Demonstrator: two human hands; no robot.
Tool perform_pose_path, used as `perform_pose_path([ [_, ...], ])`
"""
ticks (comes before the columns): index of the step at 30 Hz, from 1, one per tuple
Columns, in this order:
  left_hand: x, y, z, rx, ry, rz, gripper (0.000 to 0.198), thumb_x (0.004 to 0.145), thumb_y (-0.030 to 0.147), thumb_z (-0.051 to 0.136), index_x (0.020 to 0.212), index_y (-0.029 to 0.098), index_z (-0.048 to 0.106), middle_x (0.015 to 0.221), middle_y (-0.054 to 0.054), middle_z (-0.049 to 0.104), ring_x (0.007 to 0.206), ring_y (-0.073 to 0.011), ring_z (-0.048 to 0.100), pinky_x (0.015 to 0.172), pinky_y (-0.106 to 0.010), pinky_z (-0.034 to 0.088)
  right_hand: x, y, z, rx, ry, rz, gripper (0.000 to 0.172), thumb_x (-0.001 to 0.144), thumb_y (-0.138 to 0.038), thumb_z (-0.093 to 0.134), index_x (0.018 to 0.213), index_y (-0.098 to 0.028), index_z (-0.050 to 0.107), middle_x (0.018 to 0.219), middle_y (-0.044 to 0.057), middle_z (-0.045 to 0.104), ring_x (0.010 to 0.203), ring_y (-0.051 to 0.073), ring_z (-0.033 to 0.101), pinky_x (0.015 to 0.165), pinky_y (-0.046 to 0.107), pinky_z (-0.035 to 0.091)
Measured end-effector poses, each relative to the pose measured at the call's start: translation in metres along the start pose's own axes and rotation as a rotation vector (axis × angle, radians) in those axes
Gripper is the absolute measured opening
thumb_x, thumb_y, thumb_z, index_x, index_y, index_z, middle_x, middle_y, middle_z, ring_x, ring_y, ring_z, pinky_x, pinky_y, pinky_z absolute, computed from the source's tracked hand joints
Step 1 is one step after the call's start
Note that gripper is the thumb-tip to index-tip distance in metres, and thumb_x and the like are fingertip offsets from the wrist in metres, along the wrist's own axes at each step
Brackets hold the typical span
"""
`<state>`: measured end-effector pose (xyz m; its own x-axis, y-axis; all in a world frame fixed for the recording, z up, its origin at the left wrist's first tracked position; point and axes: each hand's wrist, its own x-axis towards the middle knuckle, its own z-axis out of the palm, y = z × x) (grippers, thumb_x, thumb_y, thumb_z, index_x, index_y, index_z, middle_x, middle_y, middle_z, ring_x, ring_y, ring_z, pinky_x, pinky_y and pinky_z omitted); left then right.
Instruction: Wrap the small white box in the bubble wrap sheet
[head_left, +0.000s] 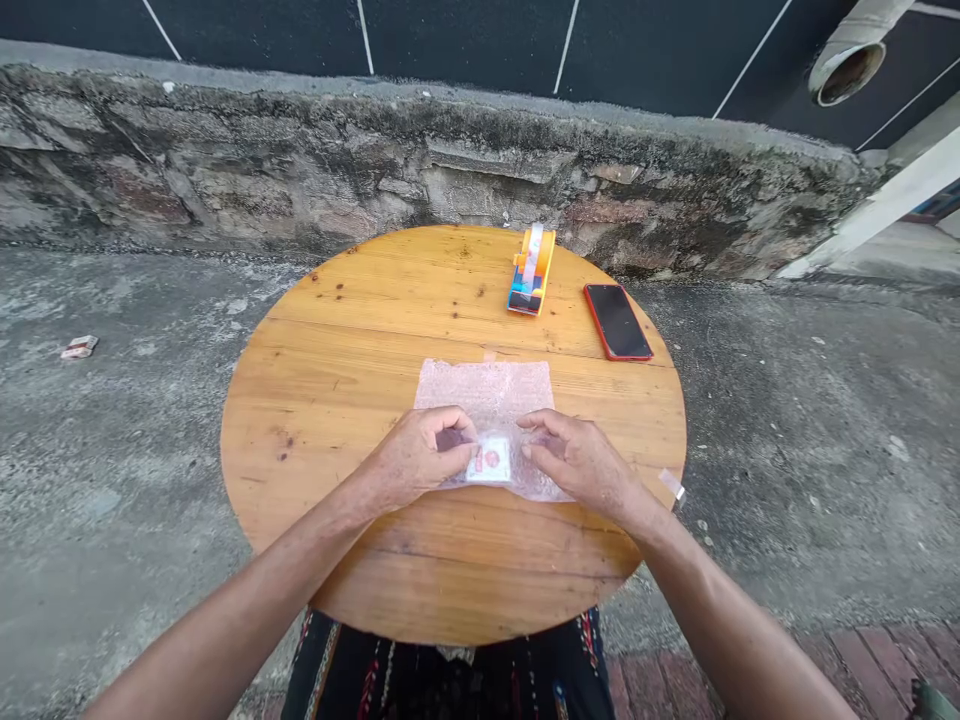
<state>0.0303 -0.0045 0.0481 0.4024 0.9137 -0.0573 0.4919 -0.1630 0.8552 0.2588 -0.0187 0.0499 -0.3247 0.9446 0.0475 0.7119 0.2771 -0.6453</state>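
Half-curled hands [420, 455], grip unclear, flank a white packet [499, 468] with illegible red print.

Illegibly small print [491, 458] on white item [499, 474]

Bubble wrap sheet [484, 385], one: translucent, pinkish, roughly rectangular; spread on the bench [330, 370], far edge fairly straight, near edge uneven and rumpled. Small white item [490, 462], one: flat, rectangular, red printing on upper side; lying near the middle of the wrap's near edge. Whether beneath a layer of film, impossible to tell.
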Motion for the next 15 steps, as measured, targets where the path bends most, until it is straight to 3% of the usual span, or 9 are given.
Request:
perform_pose_path([
  [4, -0.004, 0.003, 0.002, -0.036, 0.022, -0.027, 0.016, 0.074, 0.034, 0.062, 0.071, 0.018, 0.061, 0.066, 0.003, 0.059, 0.063, -0.0121, 0.050, 0.056, -0.021, 0.037, -0.003, 0.002, 0.000, -0.028, 0.026, -0.016, 0.024, 0.083, -0.021, 0.057, 0.106, -0.020, 0.063, 0.091, 0.004, 0.072, 0.080, 0.020, 0.066, 0.072, 0.034, 0.051],
  [9, -0.003, 0.004, 0.006, -0.115, 0.055, -0.042, 0.011, 0.073, 0.028, 0.061, 0.071, 0.017, 0.061, 0.066, 0.003, 0.059, 0.062, -0.0115, 0.051, 0.057, -0.021, 0.038, -0.028, -0.016, 0.002, -0.378, 0.393, -0.207, 0.021, 0.086, -0.018, 0.056, 0.107, -0.020, 0.062, 0.108, 0.011, 0.067, 0.098, 0.028, 0.059, 0.086, 0.047, 0.042],
  [11, -0.003, 0.003, 0.007, -0.135, 0.057, -0.031, 0.009, 0.072, 0.026, 0.061, 0.072, 0.017, 0.060, 0.068, 0.003, 0.060, 0.064, -0.0119, 0.053, 0.059, -0.022, 0.040, -0.041, -0.028, 0.009, -0.430, 0.367, -0.362, 0.023, 0.086, -0.015, 0.056, 0.106, -0.022, 0.062, 0.107, 0.008, 0.067, 0.097, 0.026, 0.058, 0.085, 0.045, 0.041],
  [13, -0.002, 0.001, 0.008, -0.134, 0.068, -0.018, 0.009, 0.072, 0.024, 0.061, 0.079, 0.018, 0.061, 0.073, 0.003, 0.061, 0.068, -0.0128, 0.055, 0.063, -0.023, 0.042, -0.048, -0.038, 0.020, -0.424, 0.260, -0.476, 0.025, 0.087, -0.015, 0.054, 0.110, -0.022, 0.061, 0.113, 0.007, 0.067, 0.104, 0.025, 0.056, 0.090, 0.044, 0.040],
  [15, -0.002, -0.001, 0.008, -0.127, 0.082, -0.004, 0.016, 0.072, 0.021, 0.060, 0.088, 0.019, 0.062, 0.080, 0.002, 0.064, 0.074, -0.0140, 0.057, 0.068, -0.025, 0.045, -0.049, -0.042, 0.032, -0.438, 0.211, -0.469, 0.027, 0.090, -0.015, 0.051, 0.115, -0.019, 0.060, 0.120, 0.007, 0.065, 0.111, 0.025, 0.054, 0.094, 0.044, 0.038],
])
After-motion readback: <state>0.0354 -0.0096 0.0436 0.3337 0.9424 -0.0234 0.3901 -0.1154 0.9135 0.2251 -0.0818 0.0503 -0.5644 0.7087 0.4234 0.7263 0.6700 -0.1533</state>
